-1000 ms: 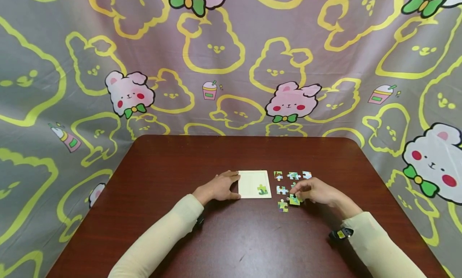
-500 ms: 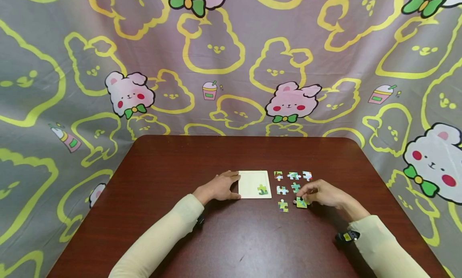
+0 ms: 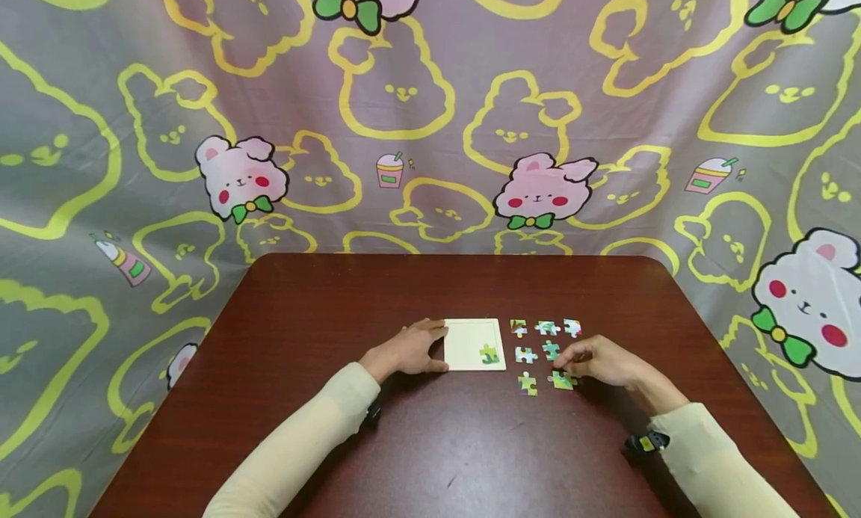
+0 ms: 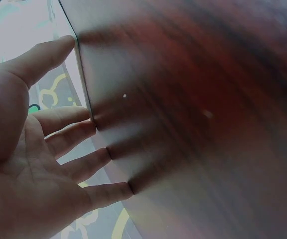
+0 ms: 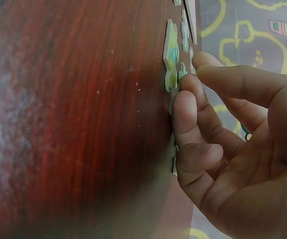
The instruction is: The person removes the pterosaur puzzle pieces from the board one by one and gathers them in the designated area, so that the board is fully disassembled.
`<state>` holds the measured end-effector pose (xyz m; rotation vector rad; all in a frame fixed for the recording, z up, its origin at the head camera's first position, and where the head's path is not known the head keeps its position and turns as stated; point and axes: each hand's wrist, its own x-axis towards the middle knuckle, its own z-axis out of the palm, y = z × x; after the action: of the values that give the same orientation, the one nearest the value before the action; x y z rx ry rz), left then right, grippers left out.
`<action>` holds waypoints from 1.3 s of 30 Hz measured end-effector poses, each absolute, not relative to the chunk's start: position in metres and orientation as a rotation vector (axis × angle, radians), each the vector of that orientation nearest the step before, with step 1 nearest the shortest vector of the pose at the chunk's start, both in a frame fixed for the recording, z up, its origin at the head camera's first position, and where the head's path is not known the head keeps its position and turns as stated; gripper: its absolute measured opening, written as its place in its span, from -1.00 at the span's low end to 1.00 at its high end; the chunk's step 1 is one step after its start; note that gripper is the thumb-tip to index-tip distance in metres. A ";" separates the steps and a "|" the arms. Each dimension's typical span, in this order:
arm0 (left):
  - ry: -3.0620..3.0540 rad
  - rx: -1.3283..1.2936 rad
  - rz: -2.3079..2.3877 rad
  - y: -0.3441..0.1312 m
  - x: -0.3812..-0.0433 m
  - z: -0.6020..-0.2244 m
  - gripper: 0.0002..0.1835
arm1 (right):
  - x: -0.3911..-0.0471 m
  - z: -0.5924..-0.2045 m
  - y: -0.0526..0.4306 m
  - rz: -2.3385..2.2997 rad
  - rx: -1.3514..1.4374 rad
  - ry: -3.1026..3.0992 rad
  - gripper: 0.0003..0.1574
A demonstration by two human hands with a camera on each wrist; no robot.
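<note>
My left hand [image 3: 409, 347] rests at the left edge of a pale square puzzle board [image 3: 464, 346], fingers spread, thumb at the near corner. In the left wrist view its fingertips [image 4: 86, 113] meet the board's thin edge. One green puzzle piece [image 3: 489, 354] lies in the board's near right corner. My right hand [image 3: 602, 362] hovers low beside a green and yellow puzzle piece [image 3: 563, 381], which lies on the table. The right wrist view shows the same puzzle piece [image 5: 171, 55] just past loosely curled fingers, with nothing between thumb and fingertips.
Several more puzzle pieces lie in rows right of the board, among them a near one [image 3: 528, 384], a middle one [image 3: 525, 354] and a far one [image 3: 572, 327]. The brown table [image 3: 444, 443] ends at a patterned cloth [image 3: 430, 152] behind.
My right hand has moved slightly right with the green and yellow piece, set it flat on the table and released it. My left hand and the board have stayed put.
</note>
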<state>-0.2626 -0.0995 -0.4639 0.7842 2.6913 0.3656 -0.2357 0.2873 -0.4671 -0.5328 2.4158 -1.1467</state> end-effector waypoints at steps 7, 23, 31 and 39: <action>2.692 0.779 0.356 -0.100 -0.263 -0.466 -0.16 | -0.238 -0.468 0.284 -1.149 -0.522 2.426 -0.80; 2.701 0.777 0.355 -0.099 -0.263 -0.465 -0.16 | -0.249 -0.456 0.249 -1.155 -0.438 2.424 -0.72; 2.699 0.771 0.362 -0.099 -0.263 -0.464 -0.17 | -0.255 -0.454 0.224 -1.185 -0.524 2.410 -0.73; 2.701 0.760 0.350 -0.099 -0.263 -0.466 -0.16 | -0.262 -0.461 0.204 -1.179 -0.537 2.431 -0.75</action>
<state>-0.2630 -0.0992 -0.4664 0.7597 2.7009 0.3503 -0.2622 0.2040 -0.4606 -0.5368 2.4312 -1.1792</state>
